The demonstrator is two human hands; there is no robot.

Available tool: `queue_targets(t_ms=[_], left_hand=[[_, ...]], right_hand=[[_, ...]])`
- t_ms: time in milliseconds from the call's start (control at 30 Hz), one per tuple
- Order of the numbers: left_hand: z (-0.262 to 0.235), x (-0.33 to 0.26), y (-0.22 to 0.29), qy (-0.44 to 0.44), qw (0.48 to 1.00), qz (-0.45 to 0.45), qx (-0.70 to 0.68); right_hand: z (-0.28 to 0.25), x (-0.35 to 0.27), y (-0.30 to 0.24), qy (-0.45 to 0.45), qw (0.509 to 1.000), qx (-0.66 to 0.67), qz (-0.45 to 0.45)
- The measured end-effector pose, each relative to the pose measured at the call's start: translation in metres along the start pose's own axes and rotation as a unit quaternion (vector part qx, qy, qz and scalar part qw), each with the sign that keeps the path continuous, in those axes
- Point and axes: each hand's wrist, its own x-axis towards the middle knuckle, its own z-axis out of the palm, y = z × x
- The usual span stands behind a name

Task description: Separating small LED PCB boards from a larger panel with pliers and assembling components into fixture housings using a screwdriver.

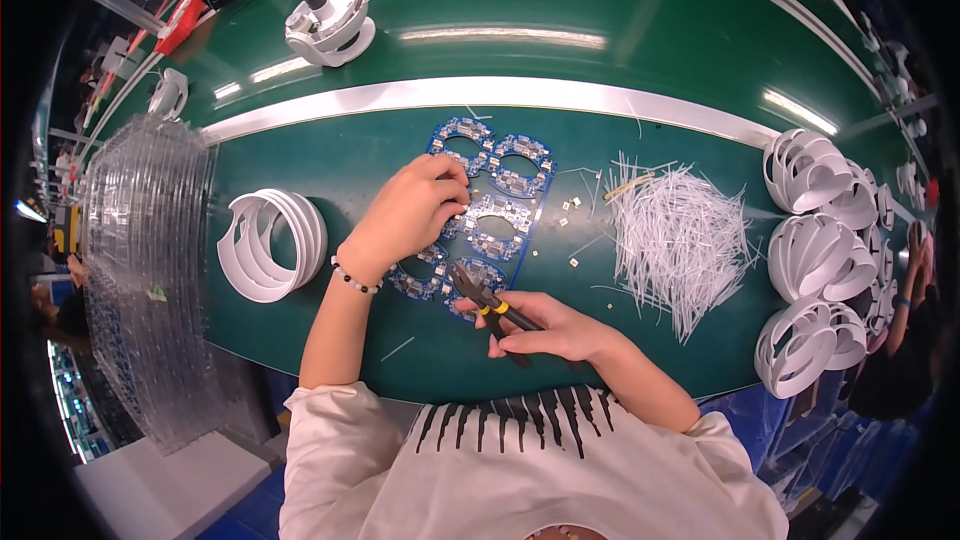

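A blue circuit board panel [515,208] of several ring-shaped boards lies on the green bench in front of me. My left hand [415,208] rests over the panel's left side, its thumb and fingers drawn together at the boards. Whatever they pinch is too small or too hidden to name. Dark pliers [472,286] with black and yellow handles sit in my right hand [545,328], fingers wrapped round the grips. Their jaws point up and left, over the panel's lower boards. Small cream connectors [567,221] are scattered right of the panel.
Thin white strips [685,250] are heaped to the right. White ring-shaped housings stand at the left [270,245] and in stacks at the right [805,260]. Clear plastic trays [145,280] are piled at the left edge. Beyond a white rail [480,92] stands a white device [330,22].
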Motion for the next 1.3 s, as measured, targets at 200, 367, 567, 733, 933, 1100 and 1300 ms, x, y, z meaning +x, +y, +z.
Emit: queue_targets(t_ms=[200,367,567,733,933,1100,1300], left_hand=[[-0.001,0.002,0.003,0.021,0.997,-0.021,-0.069],[0.003,0.006,0.008,0.028,0.991,0.049,-0.121],[0.015,0.006,0.013,0.021,0.988,0.071,-0.139],[0.009,0.004,0.002,0.013,0.998,0.018,-0.056],[0.008,0.007,0.004,-0.020,0.999,0.029,-0.024],[0.007,0.005,0.007,-0.028,0.999,0.030,-0.005],[0.011,0.004,0.010,0.006,0.999,0.023,-0.024]], right_hand=[[0.000,-0.001,0.001,0.011,1.000,0.009,-0.005],[-0.003,-0.003,-0.003,-0.002,1.000,-0.015,0.008],[0.003,-0.001,-0.002,0.002,1.000,0.013,0.008],[0.000,-0.002,0.001,0.008,1.000,0.009,0.004],[-0.001,-0.002,0.000,0.000,1.000,0.006,0.007],[0.000,-0.001,0.000,0.006,1.000,0.009,0.000],[0.001,-0.001,0.000,0.009,1.000,0.008,0.001]])
